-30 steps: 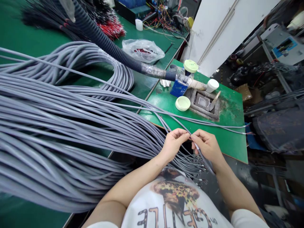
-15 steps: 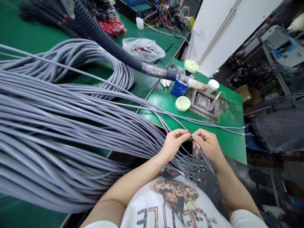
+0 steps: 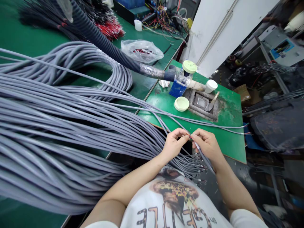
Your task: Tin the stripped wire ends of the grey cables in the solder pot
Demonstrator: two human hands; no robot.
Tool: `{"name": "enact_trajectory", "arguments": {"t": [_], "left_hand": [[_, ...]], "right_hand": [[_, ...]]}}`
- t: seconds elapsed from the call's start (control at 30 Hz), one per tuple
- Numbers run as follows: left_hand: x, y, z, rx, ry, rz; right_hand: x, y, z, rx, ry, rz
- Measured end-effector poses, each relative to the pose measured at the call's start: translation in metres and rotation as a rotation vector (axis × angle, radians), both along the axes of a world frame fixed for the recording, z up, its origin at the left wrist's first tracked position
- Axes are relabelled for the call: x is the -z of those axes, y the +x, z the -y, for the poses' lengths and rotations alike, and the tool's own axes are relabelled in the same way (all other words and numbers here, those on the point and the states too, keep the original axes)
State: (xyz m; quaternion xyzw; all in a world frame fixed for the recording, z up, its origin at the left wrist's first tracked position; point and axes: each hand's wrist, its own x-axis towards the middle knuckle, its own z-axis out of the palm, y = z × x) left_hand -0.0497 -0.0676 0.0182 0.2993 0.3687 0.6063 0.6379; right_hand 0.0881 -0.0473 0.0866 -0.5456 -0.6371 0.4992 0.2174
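We are leaning over a green-topped workshop counter (image 3: 228, 139), with a huge bundle of long grey round cables (image 3: 59, 126) sprawling across it from the left and drooping over its front edge. Farther back, a thick black corrugated conduit (image 3: 114, 53) is running toward a square grey metal pot (image 3: 201, 103), and a flat metal scraper (image 3: 213, 101) is leaning inside that pot. A crumpled clear plastic bag (image 3: 142, 51) is lying on the counter behind the bundle. A small blue box (image 3: 177, 88) and a round pale green lid (image 3: 181, 104) are sitting just beside the pot.

Our left hand (image 3: 173, 145) and right hand (image 3: 206, 145) are working close together, just off the counter's front edge and right beside the bundle. The left grip is nearly closed, with thumb and forefinger pinching thin coloured wires (image 3: 189, 136). The right grip is also closing on them from the other side, leaving the two sets of fingertips almost touching. A single grey cable (image 3: 204, 156) is running from the pinch down past the right palm. The wires are too small for us to tell exactly which strands each grip is holding.
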Motion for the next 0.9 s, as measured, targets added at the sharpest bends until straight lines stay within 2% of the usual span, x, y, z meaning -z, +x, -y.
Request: {"name": "enact_trajectory", "arguments": {"t": [0.3, 0.53, 0.8, 0.9], "left_hand": [[0.0062, 0.0009, -0.0012, 0.019, -0.018, 0.002], [0.0056, 0.0009, -0.0016, 0.022, -0.028, 0.028], [0.0093, 0.0019, 0.0031, -0.093, 0.169, -0.236], [0.0090, 0.0029, 0.0037, -0.092, 0.168, -0.231]], "right_hand": [[-0.0003, 0.0029, -0.0019, -0.085, -0.020, 0.003], [0.0023, 0.0031, -0.0023, -0.030, -0.040, -0.035], [0.0014, 0.0039, -0.0027, -0.086, 0.050, 0.011], [0.0016, 0.0049, -0.0030, -0.117, 0.071, 0.029]]}}
